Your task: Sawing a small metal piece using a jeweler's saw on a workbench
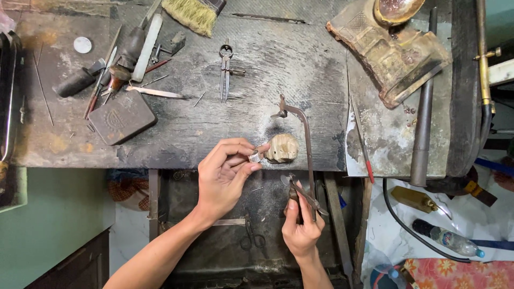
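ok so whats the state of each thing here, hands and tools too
left hand: pinching a small silver ring against the wooden peg
right hand: gripping the handle of the saw frame, frame upright
dividers: lying flat on the bench, legs nearly closed
brush: lying on the bench, untouched
scissors: lying below the bench, closed
plastic bottle: on its side, cap on

Two hands worked: the left hand (224, 176) with one silver ring (256, 157) between its fingers (247, 170), the right hand (301, 227) gripping one saw frame (306, 155); one wooden peg (282, 147) lay beyond the fingertips.
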